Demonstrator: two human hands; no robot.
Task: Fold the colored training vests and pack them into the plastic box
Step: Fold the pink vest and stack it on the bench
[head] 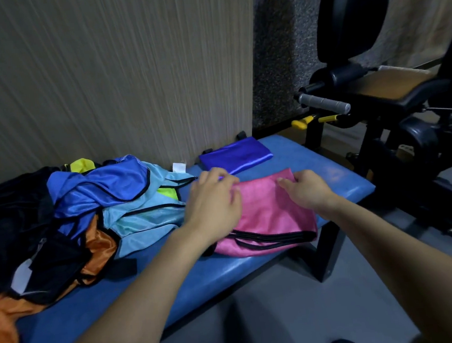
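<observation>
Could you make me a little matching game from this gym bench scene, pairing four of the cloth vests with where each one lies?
Things:
1. pink mesh vest with black trim
2. folded shiny purple vest
3. orange satin vest
4. light blue mesh vest

Places:
A. near the wall, behind the pink one
B. under both hands
C. in the heap, just left of the left hand
D. at the bench's near left end

Pairs: 1-B, 2-A, 3-D, 4-C
</observation>
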